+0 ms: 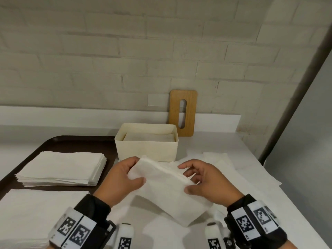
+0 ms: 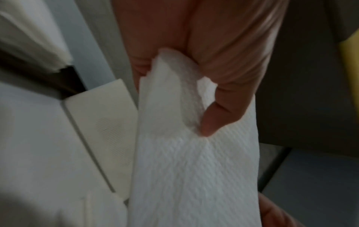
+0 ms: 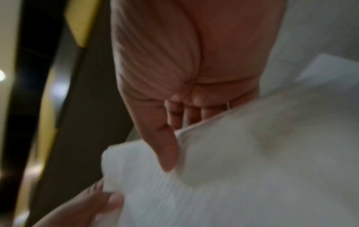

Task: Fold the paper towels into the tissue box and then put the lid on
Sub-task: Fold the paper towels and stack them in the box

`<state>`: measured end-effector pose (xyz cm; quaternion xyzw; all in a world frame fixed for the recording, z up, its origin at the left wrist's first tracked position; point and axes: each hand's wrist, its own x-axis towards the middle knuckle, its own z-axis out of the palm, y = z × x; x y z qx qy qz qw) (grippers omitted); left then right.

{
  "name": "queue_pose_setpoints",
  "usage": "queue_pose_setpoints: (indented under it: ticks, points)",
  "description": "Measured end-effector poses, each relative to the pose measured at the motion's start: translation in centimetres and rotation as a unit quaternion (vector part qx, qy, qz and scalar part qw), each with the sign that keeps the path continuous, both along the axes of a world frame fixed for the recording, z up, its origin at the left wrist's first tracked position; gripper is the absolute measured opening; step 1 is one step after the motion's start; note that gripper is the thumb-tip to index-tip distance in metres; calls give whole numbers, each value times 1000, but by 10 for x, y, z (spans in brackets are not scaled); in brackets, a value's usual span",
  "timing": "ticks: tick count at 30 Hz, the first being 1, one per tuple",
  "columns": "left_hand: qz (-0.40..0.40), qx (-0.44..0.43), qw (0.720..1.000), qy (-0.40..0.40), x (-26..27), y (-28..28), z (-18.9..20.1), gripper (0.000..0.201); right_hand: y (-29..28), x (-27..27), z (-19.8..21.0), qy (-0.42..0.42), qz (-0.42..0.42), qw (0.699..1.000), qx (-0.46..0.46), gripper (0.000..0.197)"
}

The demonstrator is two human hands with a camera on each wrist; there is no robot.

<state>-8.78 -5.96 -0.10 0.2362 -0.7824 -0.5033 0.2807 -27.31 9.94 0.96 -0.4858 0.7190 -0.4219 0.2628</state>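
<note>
A white folded paper towel (image 1: 165,187) is held up between both hands above the white table. My left hand (image 1: 125,178) pinches its left end, thumb on top (image 2: 213,122), fingers behind. My right hand (image 1: 203,182) grips the right end with the thumb (image 3: 167,153) pressed on the towel (image 3: 252,176) and fingers curled behind. The cream tissue box (image 1: 146,142) stands open just beyond the hands, with folded towels lying inside. The wooden lid (image 1: 182,112), with its oval slot, leans upright against the wall behind the box's right end.
A dark tray (image 1: 53,141) at the left carries two stacks of flat paper towels (image 1: 62,168). More unfolded sheets (image 1: 233,169) lie on the table under and to the right of the hands. A brick wall and a low ledge (image 1: 89,115) close the back.
</note>
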Motion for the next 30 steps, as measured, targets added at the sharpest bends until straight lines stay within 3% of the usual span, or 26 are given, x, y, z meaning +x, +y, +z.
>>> queue_pose_setpoints:
  ticks: [2, 4, 7, 10, 14, 20, 23, 27, 30]
  points:
    - [-33, -10, 999, 29, -4, 3, 10, 38, -5, 9, 9, 48, 32, 998, 22, 42]
    - [-28, 14, 996, 85, -9, 6, 14, 35, -13, 19, 10, 43, 49, 998, 13, 27]
    - [5, 130, 974, 186, -10, 4, 3, 54, -22, 33, 4, -75, 29, 995, -56, 25]
    - [-36, 195, 959, 202, -8, 8, -7, 83, -27, 42, -2, -166, 8, 977, -135, 26]
    - [-29, 204, 961, 186, -12, 19, -21, 60, -31, 49, -14, -182, -32, 969, -165, 35]
    - [13, 141, 979, 146, -16, 29, -40, 55, -31, 53, -31, -188, -88, 968, -143, 30]
    - [31, 116, 979, 167, -16, 29, -30, 37, -29, 53, -19, -195, -90, 960, -179, 32]
    - [-20, 115, 966, 231, -14, 27, -6, 54, -30, 53, 4, -214, -72, 940, -257, 32]
    - [16, 72, 979, 191, -16, 27, -4, 35, -32, 55, 4, -201, -71, 942, -260, 30]
